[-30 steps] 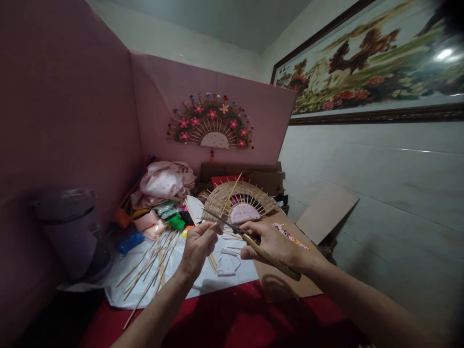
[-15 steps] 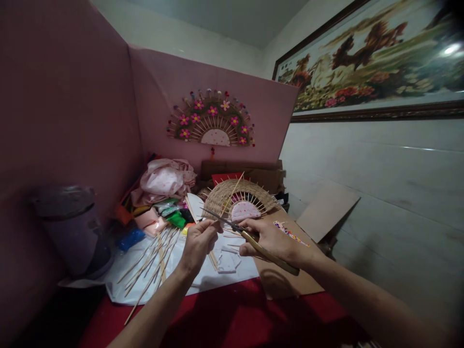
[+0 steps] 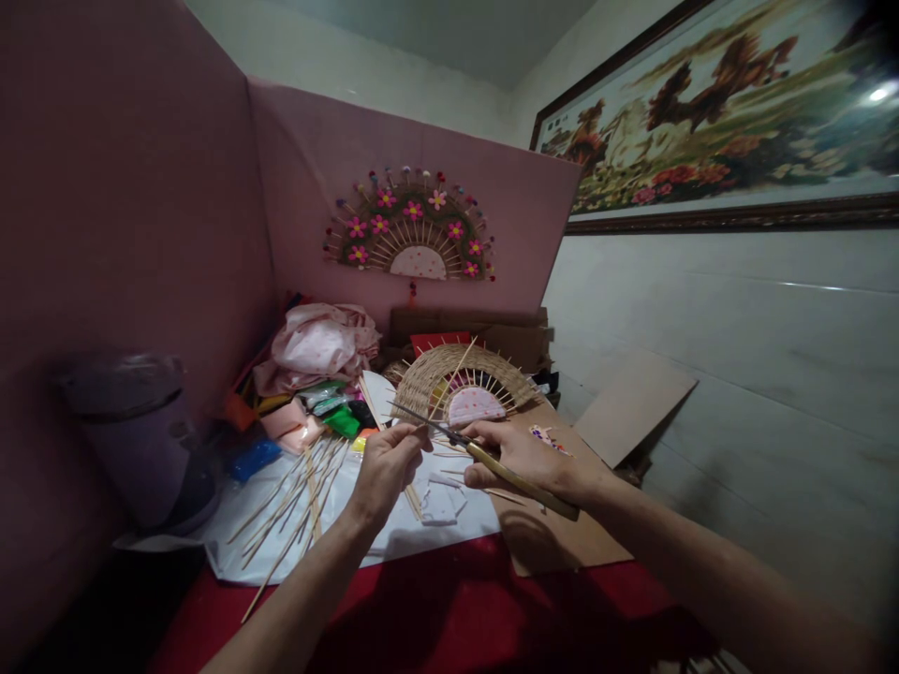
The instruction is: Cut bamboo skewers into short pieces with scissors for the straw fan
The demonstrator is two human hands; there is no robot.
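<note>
My left hand [image 3: 393,468] is closed in a pinch on the lower end of a thin wooden stick [image 3: 455,376], which slants up and to the right. My right hand [image 3: 523,459] grips a pair of scissors [image 3: 516,479] with brass-coloured handles. The dark blades reach left across the stick, close to my left fingertips. Whether the blades touch the stick I cannot tell. Just behind both hands is a woven fan-shaped piece [image 3: 421,374] with sticks poking out and a pink spotted half-round [image 3: 476,406] at its base.
Loose sticks [image 3: 291,505] lie on a white sheet [image 3: 231,562] at left, near colourful packets [image 3: 342,421] and crumpled pink cloth [image 3: 323,339]. Brown cardboard [image 3: 576,543] lies at right. A decorated fan [image 3: 414,220] hangs on the pink panel; a lilac container [image 3: 140,449] stands far left.
Both hands keep nearly the same place and hold. The stick's upper end has shifted very slightly right. Less of the colourful strip beside my right wrist shows now.
</note>
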